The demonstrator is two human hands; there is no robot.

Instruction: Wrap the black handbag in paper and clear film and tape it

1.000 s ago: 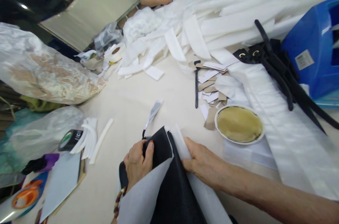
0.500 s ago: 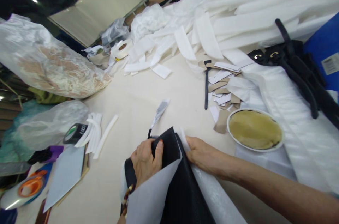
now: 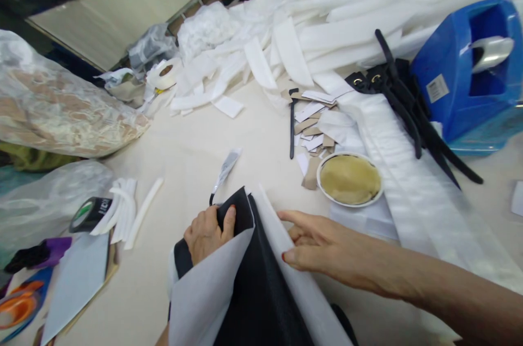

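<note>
While the left hand point(image 3: 208, 234) curls snugly round the black piece point(image 3: 265, 302) at six o'clock, the right hand point(image 3: 318, 242) at five is half-spread, gripping nothing I can see. Looks partway: white sheet point(image 3: 208, 286) overlaps at seven, white strip point(image 3: 274, 231) seems unsecured.

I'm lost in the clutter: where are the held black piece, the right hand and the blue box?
Black piece point(image 3: 261, 291): head view, its broad dark face.
Right hand point(image 3: 321, 240): head view, its middle.
Blue box point(image 3: 456, 71): head view, wall left of its opening.
</note>
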